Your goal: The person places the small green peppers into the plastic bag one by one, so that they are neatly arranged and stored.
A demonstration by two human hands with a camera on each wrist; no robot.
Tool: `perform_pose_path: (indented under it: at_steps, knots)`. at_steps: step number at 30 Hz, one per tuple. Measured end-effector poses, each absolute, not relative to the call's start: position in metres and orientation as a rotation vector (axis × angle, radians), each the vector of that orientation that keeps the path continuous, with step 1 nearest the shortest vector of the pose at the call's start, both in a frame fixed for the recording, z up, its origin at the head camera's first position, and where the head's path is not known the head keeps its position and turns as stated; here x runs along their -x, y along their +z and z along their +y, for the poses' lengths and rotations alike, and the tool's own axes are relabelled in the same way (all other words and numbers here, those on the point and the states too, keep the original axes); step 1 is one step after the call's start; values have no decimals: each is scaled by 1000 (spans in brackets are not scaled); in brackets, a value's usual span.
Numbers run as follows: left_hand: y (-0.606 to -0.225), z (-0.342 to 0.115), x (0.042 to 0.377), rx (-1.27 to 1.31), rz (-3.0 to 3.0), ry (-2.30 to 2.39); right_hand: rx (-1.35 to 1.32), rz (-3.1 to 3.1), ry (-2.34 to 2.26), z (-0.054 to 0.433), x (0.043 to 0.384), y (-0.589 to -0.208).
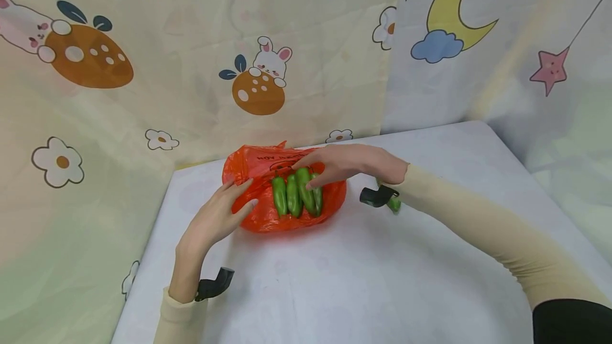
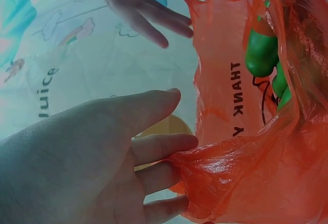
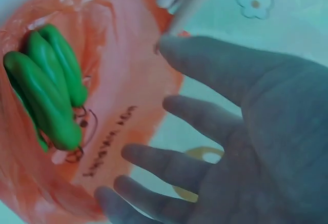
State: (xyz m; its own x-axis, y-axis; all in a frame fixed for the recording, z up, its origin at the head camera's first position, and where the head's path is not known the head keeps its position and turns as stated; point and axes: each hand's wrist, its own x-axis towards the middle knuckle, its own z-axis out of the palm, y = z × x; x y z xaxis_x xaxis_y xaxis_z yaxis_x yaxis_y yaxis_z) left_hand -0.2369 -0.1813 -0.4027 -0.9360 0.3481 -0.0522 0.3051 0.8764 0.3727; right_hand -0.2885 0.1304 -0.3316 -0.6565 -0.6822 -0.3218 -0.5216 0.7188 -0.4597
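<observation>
A red plastic bag (image 1: 260,214) lies spread on the table with its mouth open. Several green peppers (image 1: 294,195) lie side by side in it, their stems toward the far side. My left hand (image 1: 215,216) is at the bag's left edge, thumb apart from the extended fingers. In the left wrist view its fingertips touch the red plastic (image 2: 215,172). Over the bag's right far side reaches my right hand (image 1: 334,163), overlapping the rightmost pepper in the head view. The right wrist view shows its fingers (image 3: 164,165) spread and loosely bent, nothing held between them.
Below my right wrist a green thing (image 1: 394,204) lies on the white table (image 1: 334,280), partly hidden by the black wrist strap (image 1: 379,196). A patterned cloth (image 1: 191,68) hangs behind the table and along its sides.
</observation>
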Motion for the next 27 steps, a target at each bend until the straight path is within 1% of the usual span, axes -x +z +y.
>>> perform_pose_path:
  at_steps: [7,14,20,27]
  knots:
    - [-403,-182,236,-518,2940,551,889,2432,-474,168,283,-306]
    - [-403,-182,236,-511,2936,545,823,2433,-456,204,282,-303]
    - [-403,-182,236,-507,2935,551,687,2455,-376,230,281,-312]
    - [-405,-182,236,-502,2928,554,580,2479,-328,258,285,-341]
